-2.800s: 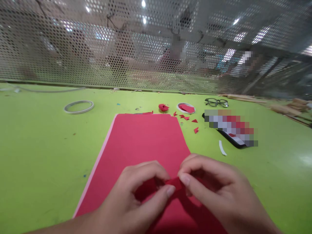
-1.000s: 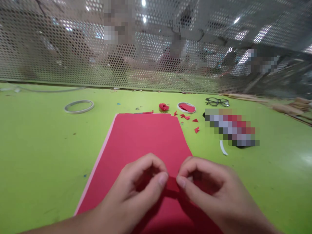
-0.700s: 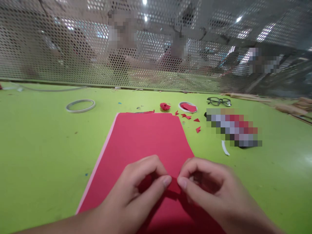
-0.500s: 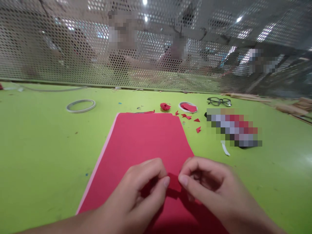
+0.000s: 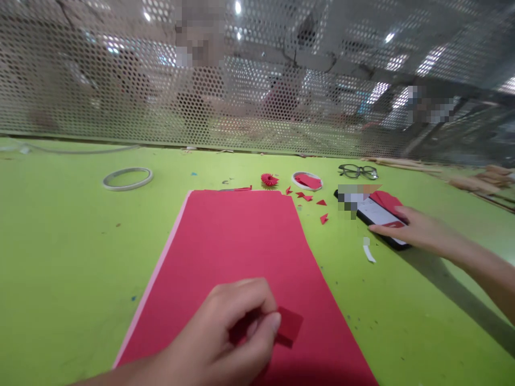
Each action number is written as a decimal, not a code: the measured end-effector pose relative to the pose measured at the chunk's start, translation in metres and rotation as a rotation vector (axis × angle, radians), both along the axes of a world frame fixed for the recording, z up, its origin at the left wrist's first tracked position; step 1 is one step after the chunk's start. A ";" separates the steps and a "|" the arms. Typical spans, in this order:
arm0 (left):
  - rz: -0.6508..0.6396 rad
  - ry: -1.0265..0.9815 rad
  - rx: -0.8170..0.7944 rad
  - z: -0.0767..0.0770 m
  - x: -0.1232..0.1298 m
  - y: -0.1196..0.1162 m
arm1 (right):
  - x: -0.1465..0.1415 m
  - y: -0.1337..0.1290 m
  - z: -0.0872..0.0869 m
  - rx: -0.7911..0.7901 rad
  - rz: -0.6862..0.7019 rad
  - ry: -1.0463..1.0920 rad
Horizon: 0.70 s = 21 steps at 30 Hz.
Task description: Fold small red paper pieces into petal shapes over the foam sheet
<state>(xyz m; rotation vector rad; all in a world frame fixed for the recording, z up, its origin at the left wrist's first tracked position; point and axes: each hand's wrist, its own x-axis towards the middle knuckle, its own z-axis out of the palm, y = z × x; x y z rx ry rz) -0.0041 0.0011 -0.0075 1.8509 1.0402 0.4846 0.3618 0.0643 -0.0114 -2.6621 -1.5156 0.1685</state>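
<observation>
1. Here's the left hand (image 5: 229,327), just off the sheet's centre toward six o'clock, thumb and forefinger pinching a small red slip (image 5: 290,320) above the red sheet (image 5: 241,241).
2. And the right hand (image 5: 426,230), out at three o'clock: spread, thumb and fingers apart across the near end of the phone (image 5: 376,213), fingertips by the red papers (image 5: 388,202). Whether it actually grips anything, one can't tell.
3. How far along? At twelve to one o'clock there's a pleated rosette (image 5: 269,180), looking fully formed, and several folded bits (image 5: 324,219) trail from it toward two. Those look shaped. The slip shows a mostly flat face, so its folding looks unfinished; a darker lower band could be crease or shadow. How much is left overall, the view doesn't say.
4. Now the slip's direction: its free end pokes from the fingertips toward three or four o'clock. The long axis seems to run roughly nine to three, though fingers cover the other end, so that's a judgement.
5. Beneath it, the sheet runs lengthwise six to twelve, narrowing in view at the far end.
6. Round the table (image 5: 72,241): a tape ring (image 5: 127,187) at ten, a white ring (image 5: 293,179) around red pieces near one, glasses (image 5: 360,171) toward two.
</observation>
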 end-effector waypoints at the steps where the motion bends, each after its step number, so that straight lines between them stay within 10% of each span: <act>1: -0.006 -0.002 -0.013 0.001 0.000 0.000 | 0.002 0.001 -0.004 0.011 -0.010 -0.013; 21: -0.025 -0.044 0.032 -0.005 -0.003 0.001 | -0.030 -0.025 0.003 0.312 0.027 -0.147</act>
